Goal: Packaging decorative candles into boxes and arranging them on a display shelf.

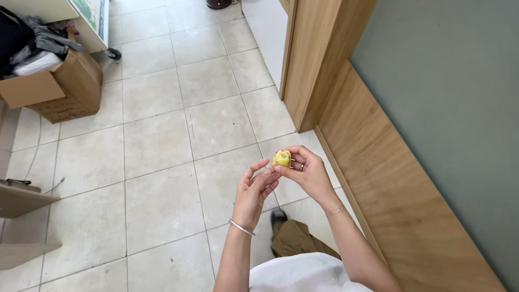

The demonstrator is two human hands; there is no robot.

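Over tiled floor, small yellow object

A small object is held between both hands above the floor; a cardboard box is set far left, a wall right.

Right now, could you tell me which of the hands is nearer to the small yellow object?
Right. The right hand holds the yellow object in its fingertips; the left hand is just below it, fingertips beside it.
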